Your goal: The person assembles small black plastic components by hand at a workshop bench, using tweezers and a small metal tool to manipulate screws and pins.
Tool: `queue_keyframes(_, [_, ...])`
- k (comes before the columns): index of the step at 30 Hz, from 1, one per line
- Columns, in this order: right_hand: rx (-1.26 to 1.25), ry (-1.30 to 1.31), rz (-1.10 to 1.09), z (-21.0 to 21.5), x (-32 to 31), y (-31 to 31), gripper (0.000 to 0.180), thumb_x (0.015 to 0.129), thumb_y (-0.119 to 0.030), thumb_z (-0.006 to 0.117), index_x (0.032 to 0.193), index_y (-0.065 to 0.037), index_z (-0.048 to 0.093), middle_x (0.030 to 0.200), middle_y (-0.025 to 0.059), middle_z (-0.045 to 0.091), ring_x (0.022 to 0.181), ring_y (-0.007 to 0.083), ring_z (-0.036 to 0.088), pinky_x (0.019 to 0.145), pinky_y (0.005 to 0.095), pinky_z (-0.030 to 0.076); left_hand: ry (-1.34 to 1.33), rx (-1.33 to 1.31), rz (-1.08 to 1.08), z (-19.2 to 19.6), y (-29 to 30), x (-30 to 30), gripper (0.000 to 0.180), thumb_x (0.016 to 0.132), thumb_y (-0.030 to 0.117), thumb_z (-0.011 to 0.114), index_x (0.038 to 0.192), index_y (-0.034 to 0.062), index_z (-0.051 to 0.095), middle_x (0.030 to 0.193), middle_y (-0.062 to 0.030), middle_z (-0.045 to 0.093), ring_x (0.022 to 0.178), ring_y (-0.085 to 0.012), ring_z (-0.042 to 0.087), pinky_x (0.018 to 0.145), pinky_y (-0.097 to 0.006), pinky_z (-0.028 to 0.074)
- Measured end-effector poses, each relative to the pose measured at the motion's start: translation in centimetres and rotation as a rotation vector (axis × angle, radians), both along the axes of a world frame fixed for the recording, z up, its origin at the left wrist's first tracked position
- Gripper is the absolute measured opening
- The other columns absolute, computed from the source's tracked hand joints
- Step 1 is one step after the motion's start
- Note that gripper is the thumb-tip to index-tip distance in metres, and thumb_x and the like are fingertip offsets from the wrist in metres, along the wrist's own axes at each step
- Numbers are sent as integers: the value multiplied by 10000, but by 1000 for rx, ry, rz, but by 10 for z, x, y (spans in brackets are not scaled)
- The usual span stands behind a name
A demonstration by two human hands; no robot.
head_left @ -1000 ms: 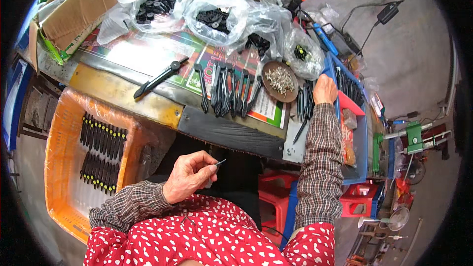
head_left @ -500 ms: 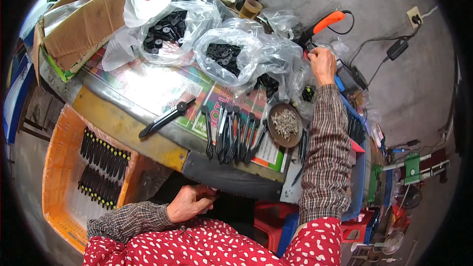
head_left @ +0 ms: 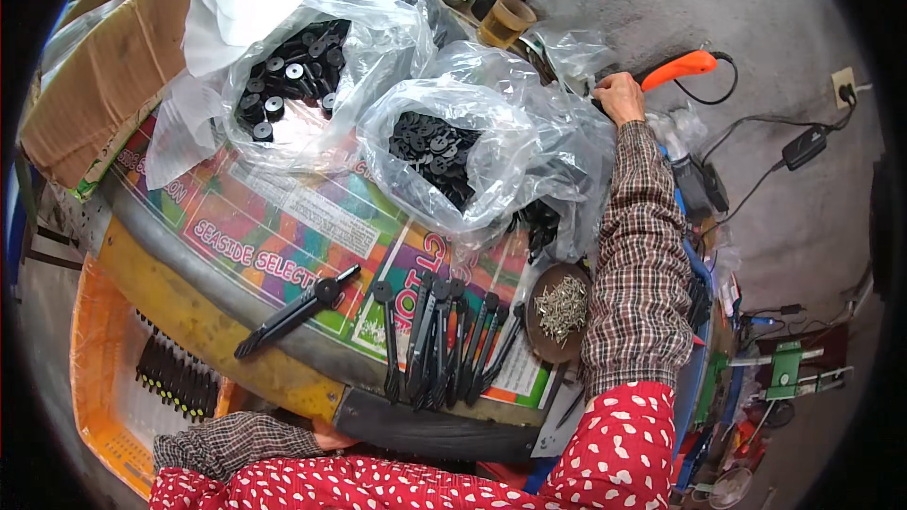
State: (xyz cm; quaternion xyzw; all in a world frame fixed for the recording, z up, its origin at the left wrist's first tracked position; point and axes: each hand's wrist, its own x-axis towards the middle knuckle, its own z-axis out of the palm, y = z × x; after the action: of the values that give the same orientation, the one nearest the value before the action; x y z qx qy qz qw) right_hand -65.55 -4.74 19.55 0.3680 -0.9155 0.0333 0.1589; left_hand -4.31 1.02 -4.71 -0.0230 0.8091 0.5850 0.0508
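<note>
Orange-handled tool (head_left: 682, 67) lay at the far edge of the counter (head_left: 283, 227) behind the clear bags of black discs (head_left: 435, 146), my right hand (head_left: 619, 94) closed on its near end, my left hand (head_left: 331, 436) mostly hidden below the counter edge, grip unclear

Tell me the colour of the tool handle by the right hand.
Bright orange: the tool handle lies just beyond the right hand, clearest in the head view.
</note>
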Motion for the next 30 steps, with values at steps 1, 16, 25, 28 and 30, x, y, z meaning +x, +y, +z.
queue_keyframes(1, [15,-20,-21,0,-1,-4,231,701,-222,717,889,-90,731,952,186,675,943,344,636,838,406,495,-5,4,6,-3,-1,-2,372,932,196,450,1257,17,464,1285,-137,494,1204,-249,445,1021,-358,359])
queue_keyframes(16, [32,-137,-133,-12,-26,-29,385,659,-265,743,942,-9,684,1035,224,648,993,371,617,838,421,489,-69,62,33,-33,5,-9,382,922,196,480,1255,9,467,1271,-144,504,1185,-256,460,1027,-361,355])
queue_keyframes(25, [10,-26,-4,-2,-26,-22,369,648,-284,702,819,42,667,854,240,663,850,371,652,758,409,500,-83,71,55,-36,10,0,389,916,197,498,1253,4,468,1263,-148,509,1174,-261,470,1031,-363,352])
queue_keyframes(28, [0,-124,32,-2,-18,-14,296,646,-252,675,738,29,675,659,193,647,683,323,654,685,387,501,-93,82,49,-33,12,4,392,914,197,504,1252,3,469,1260,-149,511,1171,-263,473,1032,-364,351])
queue_keyframes(30, [-152,-161,84,-3,-9,-13,237,639,-217,648,679,15,675,542,149,607,582,273,630,635,361,491,-91,80,62,-31,17,9,393,913,197,508,1252,1,469,1258,-150,513,1168,-264,475,1033,-364,351])
